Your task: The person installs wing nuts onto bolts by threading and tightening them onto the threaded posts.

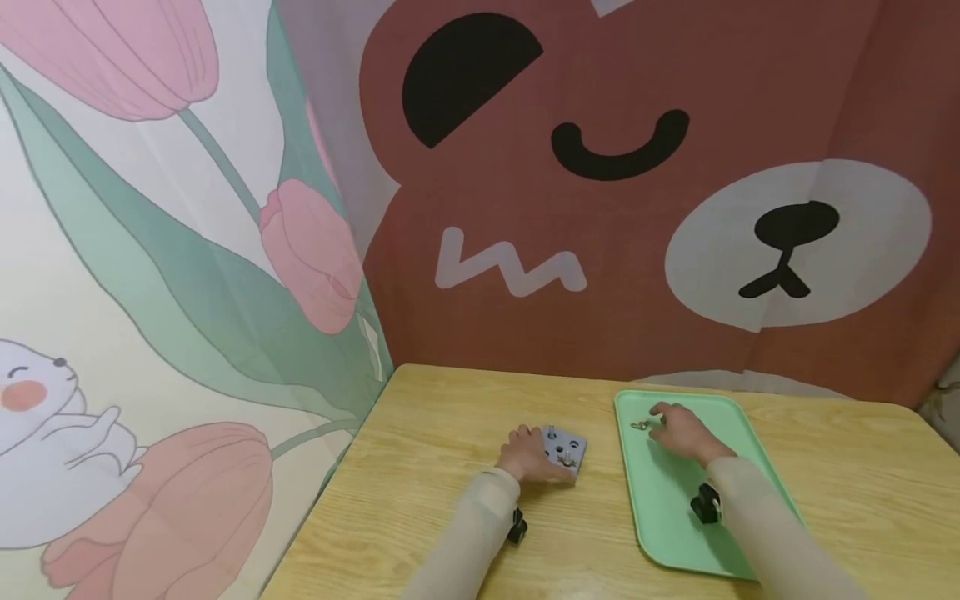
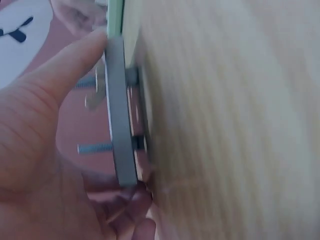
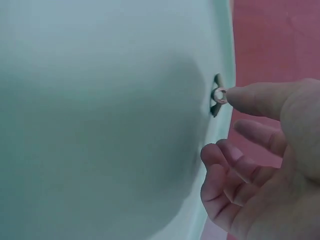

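Observation:
My left hand point(image 1: 527, 457) grips a small grey plate point(image 1: 576, 442) by its edges, just above the wooden tabletop, thumb on one side and fingers on the other. Round holes dot the plate's top. Threaded bolts point(image 2: 95, 148) stick out of it in the left wrist view, and a wing nut point(image 1: 567, 459) sits on one of them. Over the far left part of the green tray point(image 1: 667, 533) is my right hand point(image 1: 684, 433), fingers apart. A loose wing nut point(image 3: 220, 95) lies on the tray by one of its fingertips; whether they touch I cannot tell.
The tray lies on a wooden table point(image 1: 420, 433), right of the plate. Its raised rim point(image 1: 628, 500) runs between the two hands. Behind the table hangs a cloth with a printed bear point(image 1: 525, 350), and a flower-print cloth point(image 1: 225, 333) hangs at the left.

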`<state>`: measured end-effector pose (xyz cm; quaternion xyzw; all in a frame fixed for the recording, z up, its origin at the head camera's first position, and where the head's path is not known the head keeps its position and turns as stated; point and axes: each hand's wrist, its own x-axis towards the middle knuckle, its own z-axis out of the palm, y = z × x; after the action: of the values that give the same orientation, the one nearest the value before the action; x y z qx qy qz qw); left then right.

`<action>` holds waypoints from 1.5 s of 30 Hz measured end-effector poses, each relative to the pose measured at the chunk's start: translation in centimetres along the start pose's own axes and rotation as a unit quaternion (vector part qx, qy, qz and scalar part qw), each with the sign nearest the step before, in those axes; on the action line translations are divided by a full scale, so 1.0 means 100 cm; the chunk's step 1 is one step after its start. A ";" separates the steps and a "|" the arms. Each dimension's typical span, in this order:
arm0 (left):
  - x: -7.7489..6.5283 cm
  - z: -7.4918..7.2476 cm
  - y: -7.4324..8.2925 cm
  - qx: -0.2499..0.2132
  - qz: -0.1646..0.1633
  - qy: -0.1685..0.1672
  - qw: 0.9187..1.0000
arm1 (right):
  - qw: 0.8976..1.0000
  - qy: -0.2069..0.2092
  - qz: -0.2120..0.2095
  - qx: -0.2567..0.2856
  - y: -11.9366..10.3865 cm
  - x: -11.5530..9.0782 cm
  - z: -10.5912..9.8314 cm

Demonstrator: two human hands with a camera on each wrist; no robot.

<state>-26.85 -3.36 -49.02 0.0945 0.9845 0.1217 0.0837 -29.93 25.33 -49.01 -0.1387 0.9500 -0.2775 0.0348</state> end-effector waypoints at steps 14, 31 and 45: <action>0.002 -0.003 -0.008 -0.023 0.033 -0.020 0.999 | 0.997 -0.011 -0.040 -0.066 0.002 0.012 0.007; 0.001 -0.006 -0.016 0.000 0.064 -0.029 0.998 | 0.998 -0.012 -0.013 -0.065 -0.002 0.013 0.009; 0.000 -0.005 -0.023 0.004 0.065 -0.042 0.997 | 0.999 -0.013 0.003 -0.041 -0.007 0.014 0.009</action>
<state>-27.38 -5.69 -49.11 0.1640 0.9724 0.1188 0.1162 -30.96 23.97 -49.38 -0.1410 0.9605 -0.2362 0.0423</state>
